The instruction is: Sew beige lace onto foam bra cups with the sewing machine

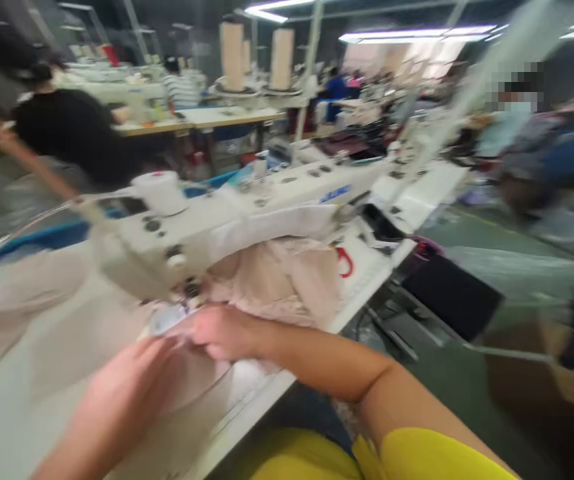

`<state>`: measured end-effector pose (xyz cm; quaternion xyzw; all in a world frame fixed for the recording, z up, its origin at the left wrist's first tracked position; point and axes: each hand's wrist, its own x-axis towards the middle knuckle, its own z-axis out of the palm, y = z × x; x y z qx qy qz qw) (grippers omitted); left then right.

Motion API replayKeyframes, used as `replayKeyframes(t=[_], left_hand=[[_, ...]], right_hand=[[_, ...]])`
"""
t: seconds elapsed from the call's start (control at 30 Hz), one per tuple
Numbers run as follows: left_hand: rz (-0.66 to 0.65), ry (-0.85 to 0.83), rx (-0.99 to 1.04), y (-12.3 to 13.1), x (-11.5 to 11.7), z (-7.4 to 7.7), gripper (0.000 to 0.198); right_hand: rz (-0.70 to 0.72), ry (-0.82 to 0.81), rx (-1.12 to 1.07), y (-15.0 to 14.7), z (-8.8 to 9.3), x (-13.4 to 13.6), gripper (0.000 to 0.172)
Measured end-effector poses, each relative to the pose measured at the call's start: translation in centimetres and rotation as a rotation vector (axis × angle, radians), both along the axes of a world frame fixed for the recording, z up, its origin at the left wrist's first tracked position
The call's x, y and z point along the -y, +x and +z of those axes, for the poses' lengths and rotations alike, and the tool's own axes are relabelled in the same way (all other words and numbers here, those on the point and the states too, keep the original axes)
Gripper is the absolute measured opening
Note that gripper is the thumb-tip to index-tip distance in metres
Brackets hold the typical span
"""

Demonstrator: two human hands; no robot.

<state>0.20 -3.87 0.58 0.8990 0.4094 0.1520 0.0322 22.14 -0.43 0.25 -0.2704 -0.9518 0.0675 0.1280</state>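
Pale pink fabric [199, 377] hangs over the front of a white sewing machine table, below the needle area. My right hand [227, 330] is closed on its upper edge, fingers curled, just in front of the presser foot. Beside it, my left hand [131, 380] reaches in from the lower left, blurred, with its fingers closed together on the same fabric. The sewing machine [261, 197] runs diagonally behind both hands. More bunched pink fabric [271, 277] lies under the machine's arm. What the fingertips pinch is partly hidden.
A white thread cone [159, 193] stands on the machine. Red-handled scissors [345, 262] and a black phone-like object [381, 223] lie to the right. Pinkish cloth [21, 300] sits at the left. A dark flat panel [451, 297] is beyond the table edge. Other people work at machines behind.
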Motion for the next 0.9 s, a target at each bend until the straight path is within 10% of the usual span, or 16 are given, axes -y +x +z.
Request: replayKeyframes(t=[0.17, 0.9], left_hand=[[0.03, -0.07, -0.084, 3.3, 0.5, 1.3, 0.025], [0.003, -0.295, 0.059, 0.6, -1.8, 1.8, 0.046]], right_hand=[[-0.084, -0.104, -0.198, -0.1, -1.0, -0.3, 0.018], [-0.238, -0.095, -0.075, -0.6, -0.4, 0.4, 0.015]])
